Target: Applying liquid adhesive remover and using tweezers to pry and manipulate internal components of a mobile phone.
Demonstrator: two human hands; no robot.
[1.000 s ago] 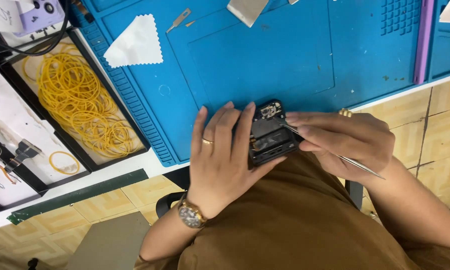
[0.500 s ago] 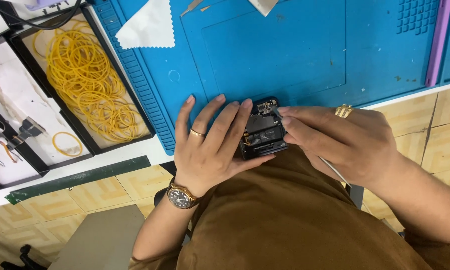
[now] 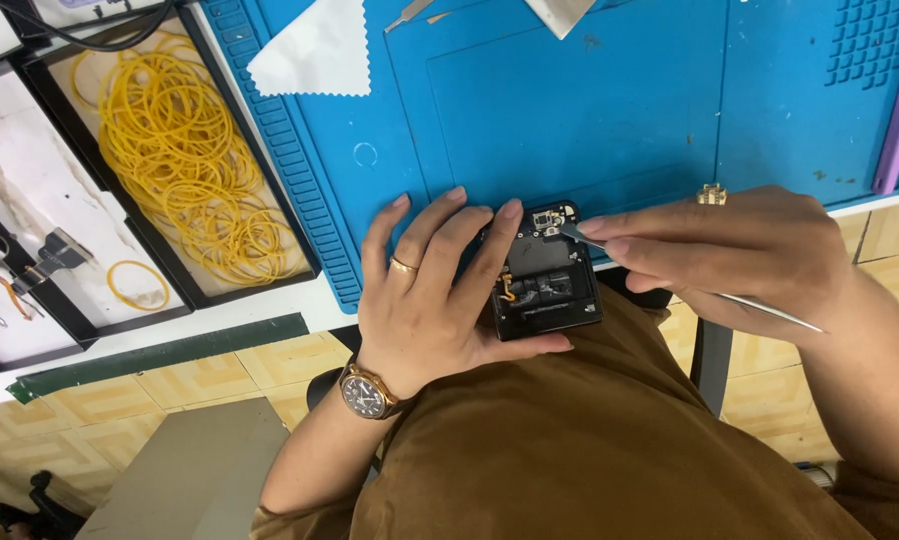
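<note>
Nearest the viewer, at the tabletop's front edge above the lap, the left hand (image 3: 435, 300) wraps its fingers around an opened phone (image 3: 545, 275), its long axis running away from the body and its dark insides facing up. The right hand (image 3: 740, 255), closed around thin metal tweezers (image 3: 670, 272), reaches in from the right, the tips touching the phone's far end. Beyond lie a blue mat (image 3: 570, 110), a white cloth (image 3: 315, 50) and a tray of yellow rubber bands (image 3: 185, 160).

Phone (image 3: 545, 280) betw. hands, mat (image 3: 610, 110) edge
</note>
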